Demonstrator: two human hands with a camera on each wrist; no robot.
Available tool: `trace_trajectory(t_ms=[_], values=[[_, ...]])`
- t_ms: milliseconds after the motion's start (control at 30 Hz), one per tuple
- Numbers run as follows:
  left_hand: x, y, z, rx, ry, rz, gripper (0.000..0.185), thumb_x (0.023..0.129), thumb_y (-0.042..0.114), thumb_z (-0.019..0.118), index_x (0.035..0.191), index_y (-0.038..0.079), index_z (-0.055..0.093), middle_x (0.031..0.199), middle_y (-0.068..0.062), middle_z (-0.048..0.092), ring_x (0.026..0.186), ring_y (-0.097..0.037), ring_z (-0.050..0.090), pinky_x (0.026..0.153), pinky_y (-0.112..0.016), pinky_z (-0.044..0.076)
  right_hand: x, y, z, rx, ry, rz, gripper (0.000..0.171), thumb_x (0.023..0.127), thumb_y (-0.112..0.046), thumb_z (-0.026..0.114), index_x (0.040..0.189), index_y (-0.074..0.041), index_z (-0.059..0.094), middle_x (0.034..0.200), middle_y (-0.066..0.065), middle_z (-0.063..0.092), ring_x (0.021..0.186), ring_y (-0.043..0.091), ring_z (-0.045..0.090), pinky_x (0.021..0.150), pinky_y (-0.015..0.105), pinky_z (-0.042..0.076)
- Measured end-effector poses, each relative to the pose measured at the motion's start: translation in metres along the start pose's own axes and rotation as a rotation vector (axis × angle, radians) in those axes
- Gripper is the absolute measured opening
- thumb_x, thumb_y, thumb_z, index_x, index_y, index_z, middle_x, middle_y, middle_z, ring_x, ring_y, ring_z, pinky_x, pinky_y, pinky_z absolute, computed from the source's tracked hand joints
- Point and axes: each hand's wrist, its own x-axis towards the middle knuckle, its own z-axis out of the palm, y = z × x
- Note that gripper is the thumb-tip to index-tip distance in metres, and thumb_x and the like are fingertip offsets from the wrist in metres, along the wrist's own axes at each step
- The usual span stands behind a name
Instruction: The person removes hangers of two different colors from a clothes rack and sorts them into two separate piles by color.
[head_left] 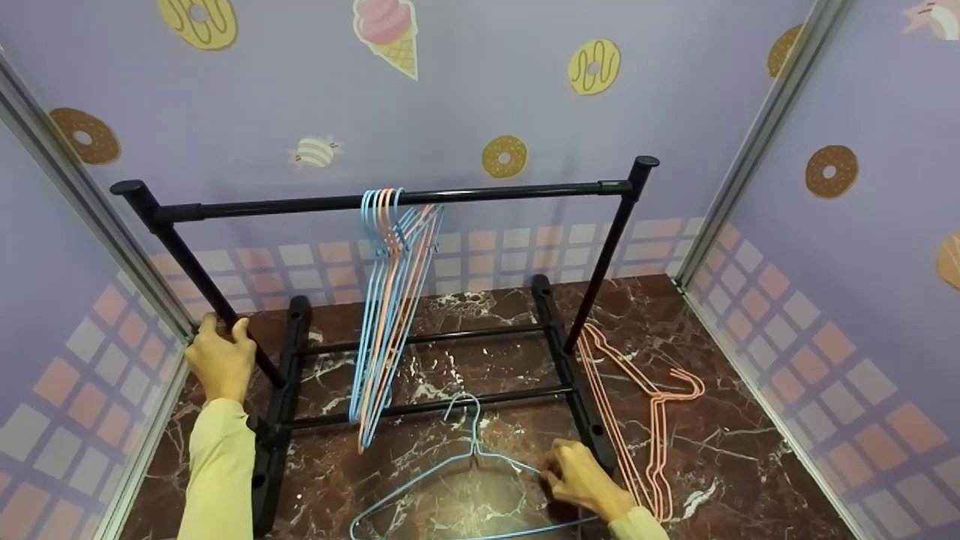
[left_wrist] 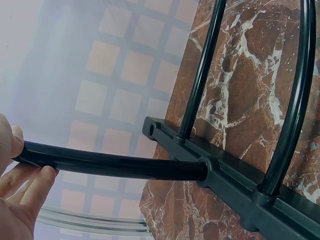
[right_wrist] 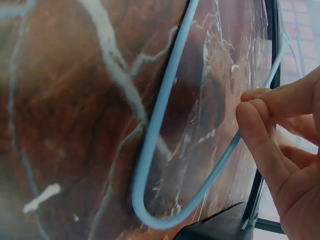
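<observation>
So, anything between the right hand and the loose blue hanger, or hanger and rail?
Nothing at the right hand; it pinches the hanger. Toward the rail, the front lower bar, by its hook, might snag. Hung hangers fill one stretch; right of them looks clear.

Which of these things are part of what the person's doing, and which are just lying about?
Likely part of the work:
Black rack, its post gripped by the left hand
Blue hanger, pinched by the right hand
Blue and orange hangers hung on the rack
Loose orange hangers beside it, untouched

Just surroundings:
Patterned walls
Marbled surface underneath
</observation>
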Motion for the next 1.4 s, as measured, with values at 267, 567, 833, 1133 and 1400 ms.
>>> trace_trajectory(t_ms=[267, 567, 833, 1133, 1400], values=[[0.001, 0.003, 0.002, -0.014, 0.016, 0.003, 0.031, 0.097, 0.019, 0.064, 0.115, -0.005, 0.059, 0.112, -0.04, 0.065, 0.11, -0.066, 0.052, 0.1, -0.066, 0.038, -0.007, 0.001, -0.002, 0.011, -0.028, 0.028, 0.014, 0.061, 0.0, 0.075, 0.063, -0.012, 0.069, 0.062, -0.005, 0.061, 0.055, 0.001, 0.051, 0.051, 0.016, 0.041], [0.001, 0.0, 0.001, -0.019, 0.001, -0.019, 0.031, 0.097, 0.019, 0.063, 0.118, -0.005, 0.059, 0.116, -0.038, 0.065, 0.113, -0.065, 0.05, 0.102, -0.064, 0.036, -0.008, -0.002, -0.003, -0.016, -0.082, 0.027, 0.019, 0.06, 0.001, 0.073, 0.06, -0.012, 0.06, 0.055, -0.006, 0.057, 0.051, 0.002, 0.046, 0.048, 0.016, 0.039], [0.001, 0.001, 0.001, -0.014, 0.012, 0.002, 0.03, 0.097, 0.019, 0.063, 0.117, -0.004, 0.06, 0.114, -0.039, 0.065, 0.11, -0.066, 0.051, 0.1, -0.066, 0.038, -0.011, -0.004, 0.0, 0.004, -0.096, 0.033, 0.024, 0.061, 0.008, 0.071, 0.064, -0.013, 0.059, 0.059, -0.008, 0.053, 0.056, -0.005, 0.039, 0.051, 0.009, 0.032], [0.001, 0.001, -0.001, -0.013, 0.016, 0.003, 0.031, 0.097, 0.02, 0.063, 0.117, -0.004, 0.06, 0.115, -0.039, 0.064, 0.111, -0.067, 0.051, 0.101, -0.066, 0.037, 0.014, -0.018, -0.005, -0.028, 0.017, 0.043, 0.018, 0.076, -0.005, 0.079, 0.083, -0.005, 0.063, 0.071, 0.002, 0.063, 0.061, 0.012, 0.059, 0.056, 0.026, 0.05], [-0.001, -0.002, -0.001, 0.007, 0.006, 0.013, 0.031, 0.097, 0.019, 0.064, 0.116, -0.005, 0.06, 0.115, -0.039, 0.064, 0.11, -0.067, 0.051, 0.098, -0.066, 0.037, 0.086, -0.051, -0.017, 0.192, 0.203, 0.074, 0.021, 0.086, -0.001, 0.073, 0.105, 0.002, 0.064, 0.085, 0.01, 0.069, 0.072, 0.018, 0.068, 0.066, 0.027, 0.058]])
